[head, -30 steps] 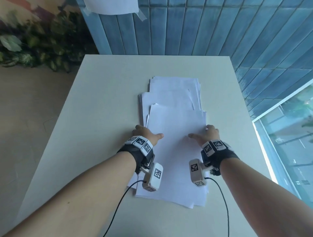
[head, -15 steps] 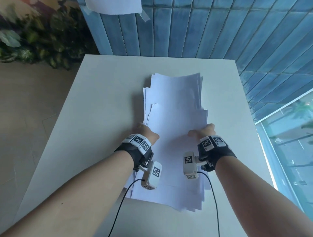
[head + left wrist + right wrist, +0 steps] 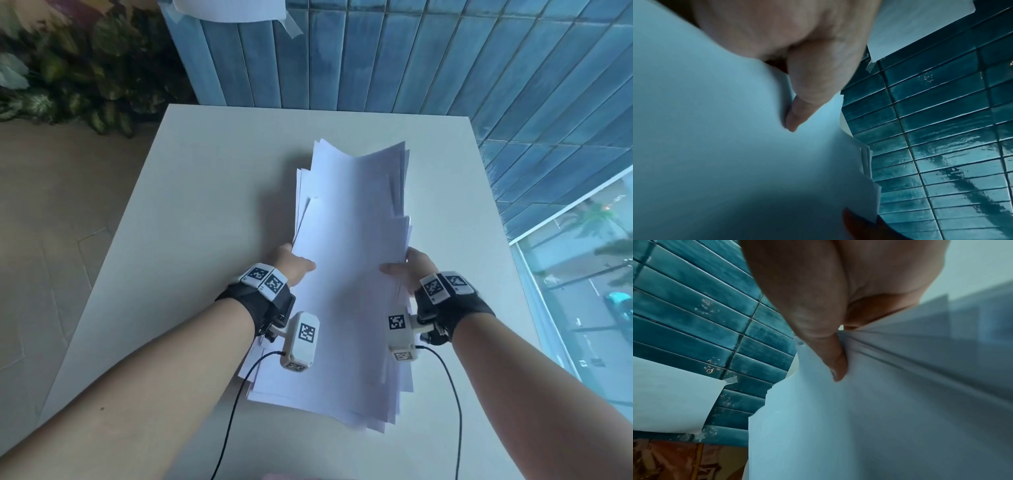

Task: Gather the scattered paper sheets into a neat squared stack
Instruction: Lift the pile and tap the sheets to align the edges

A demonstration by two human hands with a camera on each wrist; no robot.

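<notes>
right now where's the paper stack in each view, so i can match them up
Head: paper stack at centre, between left hand and right hand.
Left wrist: fills the left and bottom, thumb on it.
Right wrist: fills the lower right, thumb on it.
Shared landmark: blue tiled wall.

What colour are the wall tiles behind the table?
Glossy teal-blue, laid as narrow oblong tiles; the left wrist view shows them best.

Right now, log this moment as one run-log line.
left hand: grips left edge | right hand: grips right edge | loose stack of white paper sheets: bowed, far end raised, edges uneven | pale table: beneath
</notes>
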